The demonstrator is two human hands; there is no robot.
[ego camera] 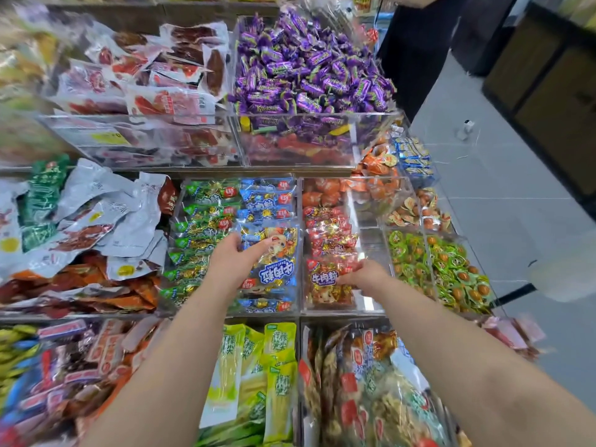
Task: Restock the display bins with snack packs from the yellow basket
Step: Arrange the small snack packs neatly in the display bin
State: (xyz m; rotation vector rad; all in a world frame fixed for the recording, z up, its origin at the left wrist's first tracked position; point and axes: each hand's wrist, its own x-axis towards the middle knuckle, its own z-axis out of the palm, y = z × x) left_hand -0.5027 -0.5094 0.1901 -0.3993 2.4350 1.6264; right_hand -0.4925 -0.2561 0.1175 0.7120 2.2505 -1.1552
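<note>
The left hand [237, 258] curls thumb and fingers round the left edge of a blue snack pack [277, 269], which lies atop the stack near the middle bin's [299, 221] front edge. In the neighbouring bin's [371, 243] front-left corner, the right hand [364, 274] pinches a red snack pack [324, 280]. The yellow basket is out of sight. Both packs ride high, so a careless release could, I reckon, slide them over the front rim.

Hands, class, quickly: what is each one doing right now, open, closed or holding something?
Left hand: grips the blue pack.
Right hand: grips the red pack.
</note>
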